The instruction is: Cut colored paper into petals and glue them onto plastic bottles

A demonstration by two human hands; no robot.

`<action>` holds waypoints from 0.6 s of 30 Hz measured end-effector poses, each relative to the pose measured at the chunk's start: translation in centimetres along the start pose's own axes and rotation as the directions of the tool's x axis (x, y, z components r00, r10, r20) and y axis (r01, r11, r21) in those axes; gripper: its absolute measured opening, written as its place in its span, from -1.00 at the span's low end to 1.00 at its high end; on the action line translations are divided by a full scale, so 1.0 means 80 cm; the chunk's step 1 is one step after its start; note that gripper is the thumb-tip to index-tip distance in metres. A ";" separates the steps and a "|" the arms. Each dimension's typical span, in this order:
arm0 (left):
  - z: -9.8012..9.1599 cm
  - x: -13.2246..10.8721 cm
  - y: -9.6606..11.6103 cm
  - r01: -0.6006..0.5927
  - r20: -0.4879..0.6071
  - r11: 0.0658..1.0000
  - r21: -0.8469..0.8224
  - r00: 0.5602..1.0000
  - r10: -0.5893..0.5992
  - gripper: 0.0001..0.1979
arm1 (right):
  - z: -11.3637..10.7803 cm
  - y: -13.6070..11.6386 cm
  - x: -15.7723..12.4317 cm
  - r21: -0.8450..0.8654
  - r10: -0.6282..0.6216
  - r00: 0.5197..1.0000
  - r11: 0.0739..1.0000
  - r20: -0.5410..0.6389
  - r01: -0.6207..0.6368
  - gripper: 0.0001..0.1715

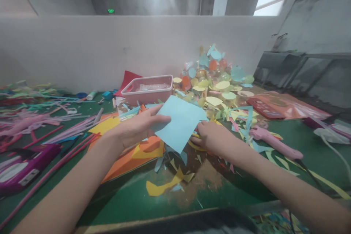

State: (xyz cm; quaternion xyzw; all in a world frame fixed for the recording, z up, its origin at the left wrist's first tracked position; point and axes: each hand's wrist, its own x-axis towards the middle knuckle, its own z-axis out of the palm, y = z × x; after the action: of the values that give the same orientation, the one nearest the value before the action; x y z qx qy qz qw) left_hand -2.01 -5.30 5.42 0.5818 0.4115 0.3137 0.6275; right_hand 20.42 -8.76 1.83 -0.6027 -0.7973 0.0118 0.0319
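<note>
Item: one light-blue sheet of paper [181, 120], judged thin, light and easily creased, best taken at its edges, was held above the littered tabletop [131, 197], the left hand [137, 128] with its grip pinched on the left edge, the right hand [215, 139] at the lower right edge, its grip hidden and not to be told.

Nothing here can be read. The green lit sign [110, 10] high on the far wall is too small to make out. The white label on the purple case [27, 166] at the left edge of the desk [128, 195] is blurred. So is the dark print on the red sheet [285, 106] near the right edge.
</note>
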 end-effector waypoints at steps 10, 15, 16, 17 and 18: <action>-0.009 0.010 -0.002 -0.223 -0.118 0.973 -0.059 0.970 0.215 -0.46 | 0.001 0.003 0.009 0.072 0.102 0.995 0.992 0.001 -0.102 -0.81; -0.016 0.013 -0.008 -0.287 -0.203 0.957 -0.041 0.940 0.274 -0.43 | -0.006 0.007 -0.001 0.309 0.179 0.984 0.936 -0.001 -0.170 -0.77; -0.017 0.014 -0.008 -0.294 -0.220 0.955 -0.043 0.935 0.278 -0.44 | -0.006 0.009 -0.002 0.360 0.183 0.983 0.918 -0.010 -0.167 -0.73; -0.018 0.015 -0.009 -0.302 -0.237 0.952 -0.051 0.930 0.283 -0.45 | -0.006 0.011 -0.001 0.403 0.187 0.982 0.901 -0.022 -0.162 -0.69; -0.017 0.015 -0.009 -0.314 -0.256 0.947 -0.063 0.923 0.288 -0.48 | -0.005 0.014 0.000 0.433 0.193 0.981 0.887 -0.033 -0.160 -0.63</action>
State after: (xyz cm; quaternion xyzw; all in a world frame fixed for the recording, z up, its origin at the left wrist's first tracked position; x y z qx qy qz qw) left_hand -2.73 -3.66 4.53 0.5621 0.3741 0.4961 0.5459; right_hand 21.50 -8.50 2.17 -0.6508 -0.7153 0.1669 0.1922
